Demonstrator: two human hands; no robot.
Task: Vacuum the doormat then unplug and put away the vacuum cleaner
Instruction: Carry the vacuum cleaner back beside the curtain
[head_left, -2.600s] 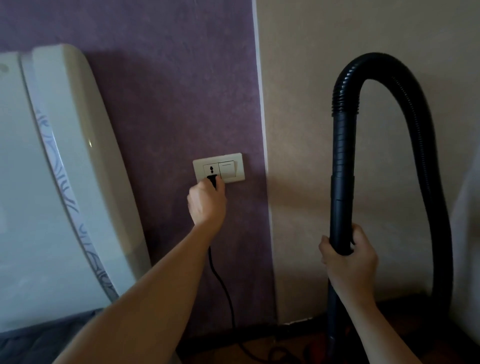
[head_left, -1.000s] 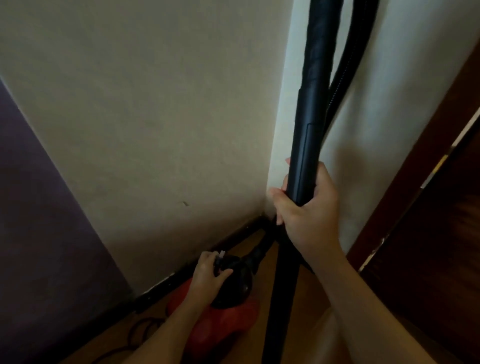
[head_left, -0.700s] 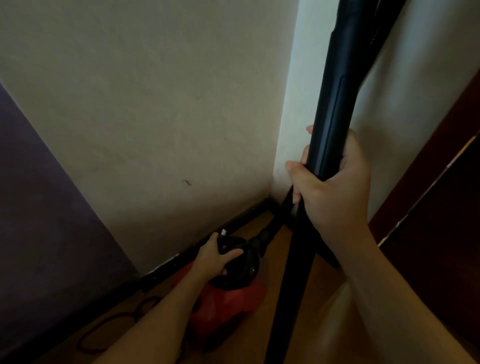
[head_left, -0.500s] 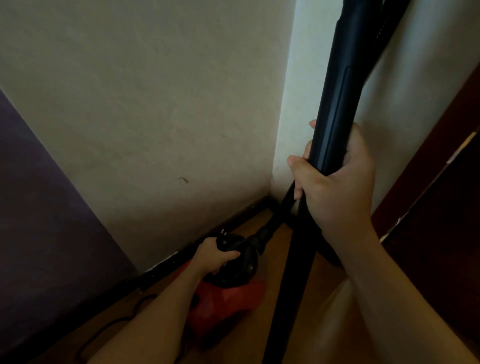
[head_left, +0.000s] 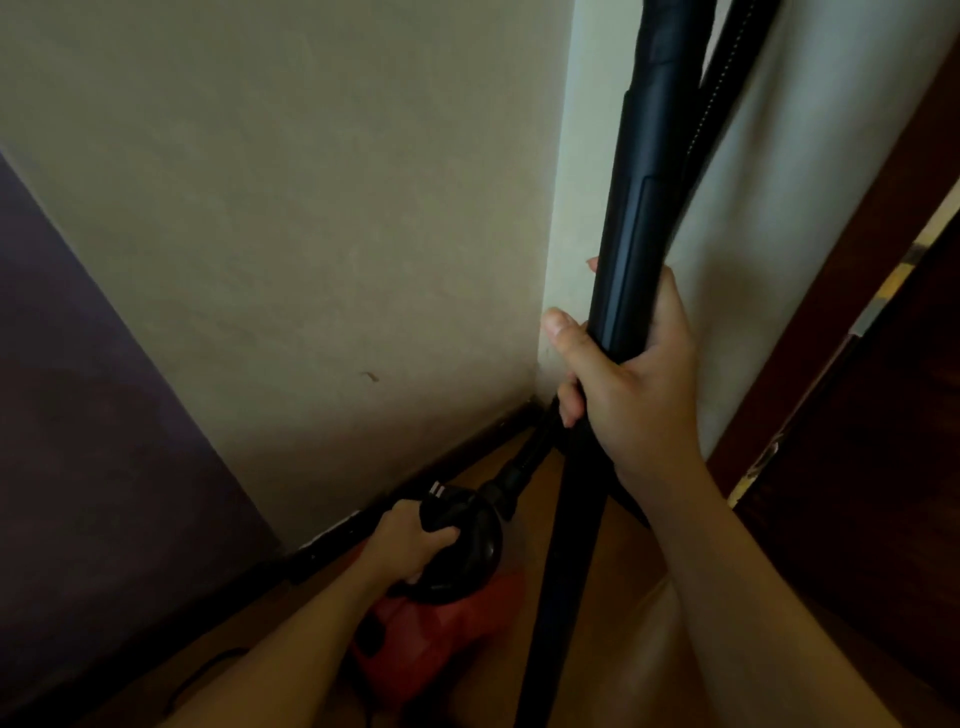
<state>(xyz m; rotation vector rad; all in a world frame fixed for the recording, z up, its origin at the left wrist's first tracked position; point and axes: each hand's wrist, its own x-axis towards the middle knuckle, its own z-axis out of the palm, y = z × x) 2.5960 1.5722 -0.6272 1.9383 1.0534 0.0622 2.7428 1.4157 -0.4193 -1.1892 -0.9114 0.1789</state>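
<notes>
Vacuum cleaner (head_left: 457, 618) on wood floor (head_left: 535, 525) by corner (head_left: 545, 358) | left hand (head_left: 410, 535) grips top (head_left: 470, 551) | right hand (head_left: 634, 384) grips wand (head_left: 639, 234)

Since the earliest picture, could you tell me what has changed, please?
The left hand left the wall socket, moved down and now grips the black top handle of the red canister vacuum. The right hand still grips the black plastic wand.
</notes>
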